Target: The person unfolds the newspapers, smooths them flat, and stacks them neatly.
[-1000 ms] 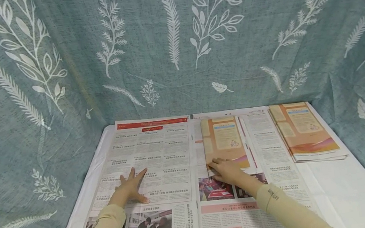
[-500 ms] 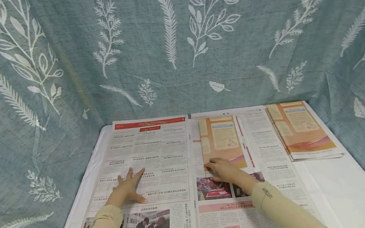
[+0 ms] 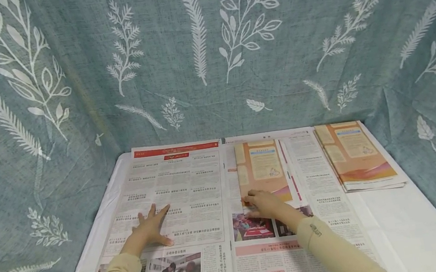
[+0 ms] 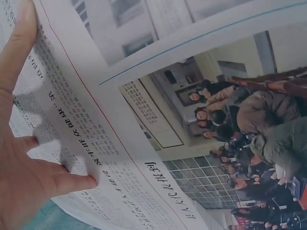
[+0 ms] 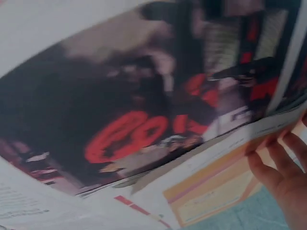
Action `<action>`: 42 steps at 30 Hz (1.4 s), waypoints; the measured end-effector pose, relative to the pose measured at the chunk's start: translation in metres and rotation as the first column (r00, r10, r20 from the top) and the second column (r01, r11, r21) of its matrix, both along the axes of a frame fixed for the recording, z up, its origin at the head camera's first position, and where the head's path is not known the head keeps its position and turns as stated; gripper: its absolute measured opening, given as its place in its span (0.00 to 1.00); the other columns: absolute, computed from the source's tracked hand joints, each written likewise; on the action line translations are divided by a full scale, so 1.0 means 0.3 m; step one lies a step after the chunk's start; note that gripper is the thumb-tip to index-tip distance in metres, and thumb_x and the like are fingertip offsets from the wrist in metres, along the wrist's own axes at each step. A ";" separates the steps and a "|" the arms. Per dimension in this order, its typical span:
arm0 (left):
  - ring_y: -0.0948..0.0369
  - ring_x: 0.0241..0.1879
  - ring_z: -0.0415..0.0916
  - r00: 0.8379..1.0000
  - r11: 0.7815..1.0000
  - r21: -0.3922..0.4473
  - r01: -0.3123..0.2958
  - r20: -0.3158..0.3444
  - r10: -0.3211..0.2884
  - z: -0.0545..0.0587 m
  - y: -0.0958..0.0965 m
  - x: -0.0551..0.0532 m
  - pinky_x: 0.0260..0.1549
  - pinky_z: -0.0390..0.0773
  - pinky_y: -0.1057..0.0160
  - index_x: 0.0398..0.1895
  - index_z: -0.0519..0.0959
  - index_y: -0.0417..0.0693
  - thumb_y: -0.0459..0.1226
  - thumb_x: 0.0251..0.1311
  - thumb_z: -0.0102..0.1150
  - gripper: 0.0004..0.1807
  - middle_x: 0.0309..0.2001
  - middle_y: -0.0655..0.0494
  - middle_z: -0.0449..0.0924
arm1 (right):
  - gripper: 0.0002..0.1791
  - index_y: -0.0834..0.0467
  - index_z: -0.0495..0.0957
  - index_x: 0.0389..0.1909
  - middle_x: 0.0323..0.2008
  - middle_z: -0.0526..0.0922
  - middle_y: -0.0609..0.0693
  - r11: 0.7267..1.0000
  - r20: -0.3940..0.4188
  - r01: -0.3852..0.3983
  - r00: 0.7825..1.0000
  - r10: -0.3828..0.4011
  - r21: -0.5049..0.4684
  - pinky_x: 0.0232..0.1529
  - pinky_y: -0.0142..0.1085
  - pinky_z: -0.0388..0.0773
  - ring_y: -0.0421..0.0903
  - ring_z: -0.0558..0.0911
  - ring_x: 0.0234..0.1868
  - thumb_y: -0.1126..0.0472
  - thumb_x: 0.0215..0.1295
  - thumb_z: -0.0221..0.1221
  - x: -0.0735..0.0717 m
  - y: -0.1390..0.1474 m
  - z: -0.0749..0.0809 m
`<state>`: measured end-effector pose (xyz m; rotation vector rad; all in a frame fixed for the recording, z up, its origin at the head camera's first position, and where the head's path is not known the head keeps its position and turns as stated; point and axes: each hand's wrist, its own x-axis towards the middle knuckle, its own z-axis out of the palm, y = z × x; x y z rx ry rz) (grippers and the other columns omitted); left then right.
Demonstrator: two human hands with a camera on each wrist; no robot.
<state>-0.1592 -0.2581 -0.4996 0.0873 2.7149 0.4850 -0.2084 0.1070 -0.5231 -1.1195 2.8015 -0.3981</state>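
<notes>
My left hand (image 3: 147,230) lies with its fingers spread on the left part of a large open newspaper (image 3: 185,190). In the left wrist view, the thumb and fingertips of that hand (image 4: 29,182) touch the printed page beside a photo of a crowd. My right hand (image 3: 266,205) rests at the near left corner of a folded newspaper (image 3: 263,162) with an orange outer page, which lies on the right part of the open sheet. The right wrist view shows slightly bent fingers (image 5: 280,165) on its orange paper; whether the thumb pinches the edge is hidden.
A second folded orange newspaper (image 3: 357,154) lies at the far right of the white-covered table (image 3: 412,230). A grey-blue curtain (image 3: 175,59) with white leaf prints hangs at the back and both sides.
The head view has shifted a little, so everything sits slightly further left in it. Against the newspapers, both hands stay nearly in place.
</notes>
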 end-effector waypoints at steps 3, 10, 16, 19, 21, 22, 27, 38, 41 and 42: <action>0.17 0.61 0.32 1.000 1.000 -0.005 0.008 0.009 -0.008 0.009 0.004 0.007 0.50 0.44 0.17 0.72 0.51 0.43 0.51 0.28 0.77 0.64 0.70 0.23 0.35 | 0.29 0.65 0.72 0.60 0.58 0.74 0.66 0.999 0.123 0.009 0.992 -0.003 -0.051 0.57 0.52 0.73 0.62 0.76 0.56 0.49 0.64 0.58 0.000 0.018 0.007; 0.17 0.61 0.38 0.997 0.997 -0.056 0.052 0.067 -0.049 0.050 0.048 -0.001 0.52 0.53 0.22 0.71 0.50 0.34 0.44 0.31 0.77 0.63 0.67 0.19 0.38 | 0.24 0.63 0.69 0.62 0.65 0.66 0.66 0.993 0.268 0.038 0.963 -0.006 -0.115 0.63 0.54 0.66 0.64 0.67 0.64 0.55 0.70 0.52 -0.028 0.070 0.006; 0.26 0.66 0.45 0.992 0.986 -0.123 0.113 0.077 -0.104 0.059 0.139 -0.038 0.60 0.54 0.30 0.70 0.56 0.36 0.39 0.38 0.74 0.53 0.69 0.25 0.48 | 0.14 0.66 0.78 0.46 0.46 0.82 0.61 0.968 0.123 0.139 0.986 -0.115 -0.207 0.50 0.49 0.78 0.58 0.81 0.48 0.61 0.67 0.55 -0.044 0.126 0.029; 0.30 0.66 0.52 0.988 0.975 -0.161 0.154 0.011 -0.154 0.052 0.181 -0.059 0.61 0.57 0.32 0.68 0.62 0.39 0.40 0.44 0.71 0.45 0.68 0.30 0.56 | 0.12 0.65 0.80 0.45 0.44 0.83 0.60 0.947 0.125 0.229 0.971 -0.205 -0.226 0.49 0.47 0.79 0.56 0.82 0.46 0.62 0.66 0.55 -0.058 0.150 0.035; 0.33 0.64 0.58 0.981 0.970 -0.165 0.181 -0.038 -0.189 0.048 0.213 -0.070 0.60 0.60 0.33 0.66 0.65 0.40 0.42 0.47 0.69 0.40 0.66 0.32 0.62 | 0.12 0.66 0.80 0.43 0.41 0.84 0.59 0.939 0.133 0.259 0.963 -0.234 -0.228 0.45 0.46 0.80 0.54 0.83 0.41 0.63 0.66 0.55 -0.065 0.165 0.035; 0.35 0.63 0.62 0.975 0.967 -0.164 0.197 -0.067 -0.210 0.043 0.230 -0.075 0.60 0.62 0.35 0.64 0.67 0.41 0.42 0.49 0.68 0.38 0.64 0.34 0.65 | 0.11 0.66 0.80 0.43 0.38 0.84 0.59 0.935 0.132 0.273 0.960 -0.249 -0.224 0.43 0.44 0.80 0.53 0.83 0.39 0.63 0.65 0.55 -0.067 0.173 0.035; 0.45 0.54 0.75 0.945 0.957 -0.135 0.256 -0.172 -0.277 0.034 0.333 -0.097 0.55 0.73 0.45 0.59 0.73 0.43 0.43 0.52 0.66 0.30 0.54 0.42 0.77 | 0.11 0.66 0.79 0.41 0.32 0.83 0.54 0.905 0.137 0.366 0.929 -0.343 -0.217 0.37 0.41 0.79 0.47 0.80 0.32 0.61 0.65 0.57 -0.064 0.216 0.035; 0.49 0.51 0.78 0.878 0.920 0.036 0.390 -0.315 -0.360 0.003 0.550 -0.142 0.53 0.76 0.52 0.50 0.79 0.41 0.39 0.58 0.62 0.18 0.50 0.46 0.82 | 0.10 0.65 0.80 0.37 0.36 0.83 0.60 0.871 0.055 0.404 0.912 -0.406 -0.278 0.39 0.45 0.80 0.55 0.82 0.37 0.62 0.65 0.56 -0.073 0.342 0.001; 0.51 0.49 0.79 0.859 0.909 0.036 0.416 -0.345 -0.379 0.000 0.597 -0.150 0.51 0.77 0.54 0.48 0.80 0.42 0.39 0.59 0.62 0.16 0.47 0.48 0.83 | 0.09 0.66 0.80 0.38 0.38 0.83 0.62 0.872 0.021 0.403 0.910 -0.413 -0.277 0.41 0.48 0.80 0.59 0.82 0.40 0.64 0.64 0.55 -0.071 0.361 0.008; 0.52 0.48 0.80 0.850 0.905 0.030 0.424 -0.357 -0.387 -0.002 0.611 -0.154 0.50 0.78 0.55 0.47 0.81 0.42 0.39 0.59 0.62 0.15 0.46 0.49 0.83 | 0.09 0.67 0.79 0.38 0.39 0.83 0.63 0.870 0.017 0.412 0.906 -0.423 -0.272 0.42 0.49 0.80 0.60 0.82 0.41 0.65 0.64 0.55 -0.071 0.365 0.011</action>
